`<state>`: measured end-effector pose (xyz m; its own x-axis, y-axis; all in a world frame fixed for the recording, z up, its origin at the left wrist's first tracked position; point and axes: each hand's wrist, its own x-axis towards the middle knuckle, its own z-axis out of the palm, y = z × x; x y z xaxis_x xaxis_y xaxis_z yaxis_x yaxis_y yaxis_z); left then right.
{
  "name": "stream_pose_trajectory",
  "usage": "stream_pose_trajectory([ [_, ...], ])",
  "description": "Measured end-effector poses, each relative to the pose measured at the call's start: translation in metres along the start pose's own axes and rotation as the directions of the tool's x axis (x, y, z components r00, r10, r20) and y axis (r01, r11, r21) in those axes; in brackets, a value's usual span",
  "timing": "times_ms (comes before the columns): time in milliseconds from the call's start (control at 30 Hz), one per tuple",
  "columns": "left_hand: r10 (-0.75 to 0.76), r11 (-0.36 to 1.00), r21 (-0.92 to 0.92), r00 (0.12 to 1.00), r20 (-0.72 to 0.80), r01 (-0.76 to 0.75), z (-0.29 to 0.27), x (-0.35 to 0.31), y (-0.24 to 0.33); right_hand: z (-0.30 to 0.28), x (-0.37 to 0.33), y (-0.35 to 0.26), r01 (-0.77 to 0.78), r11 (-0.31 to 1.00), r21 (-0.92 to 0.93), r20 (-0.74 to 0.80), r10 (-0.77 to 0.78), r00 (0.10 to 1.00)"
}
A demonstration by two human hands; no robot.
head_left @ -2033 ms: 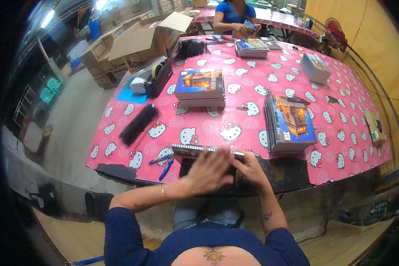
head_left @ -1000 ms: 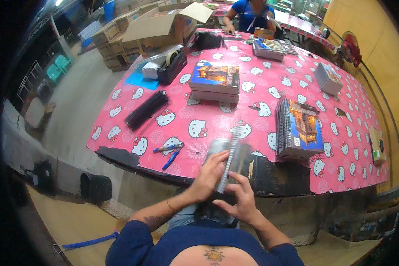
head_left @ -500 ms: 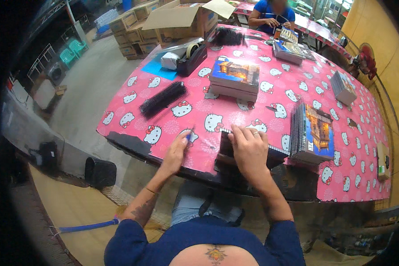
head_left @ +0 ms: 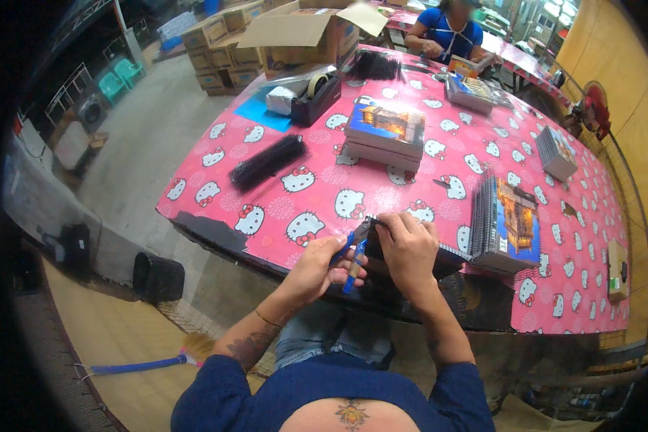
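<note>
Blue-handled pliers [head_left: 354, 253] clamped in left hand [head_left: 315, 269]; right hand [head_left: 409, 248] seemingly pinching wire-bound notebook [head_left: 410, 248]

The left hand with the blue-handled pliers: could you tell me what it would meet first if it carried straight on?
Probably the spiral-bound notebook under the right hand; the left hand's pliers point at its corner.

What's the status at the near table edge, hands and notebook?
Left hand grips blue-handled pliers. Right hand pins spiral notebook, pliers at its coil end. Notebook stack just right, not touching.
</note>
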<state>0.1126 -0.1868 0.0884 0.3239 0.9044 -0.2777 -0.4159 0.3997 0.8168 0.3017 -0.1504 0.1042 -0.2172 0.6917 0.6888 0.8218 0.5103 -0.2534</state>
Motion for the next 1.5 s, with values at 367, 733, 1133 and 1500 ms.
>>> stream_pose_trajectory([
  [367, 0.52, 0.108, 0.947, 0.829, 0.205, -0.302, -0.077, 0.024, -0.023, -0.052, -0.01, 0.025, -0.087, 0.996, 0.006, 0.062, 0.086, 0.994],
  [733, 0.239, -0.315, 0.639, 0.594, 0.769, -0.702, 0.091, 0.075, 0.044, -0.168, -0.12, 0.245, -0.706, 0.673, -0.221, -0.207, 0.675, 0.708],
  [1133, 0.46, 0.171, 0.693, 0.679, 0.573, -0.7, 0.23, 0.244, -0.059, -0.162, -0.138, 0.259, -0.795, 0.591, 0.134, -0.09, 0.807, 0.584],
  [1500, 0.43, 0.131, 0.768, 0.734, 0.526, -0.627, 0.21, 0.25, -0.056, -0.11, -0.087, 0.194, -0.308, 0.879, -0.364, -0.525, 0.079, 0.847],
])
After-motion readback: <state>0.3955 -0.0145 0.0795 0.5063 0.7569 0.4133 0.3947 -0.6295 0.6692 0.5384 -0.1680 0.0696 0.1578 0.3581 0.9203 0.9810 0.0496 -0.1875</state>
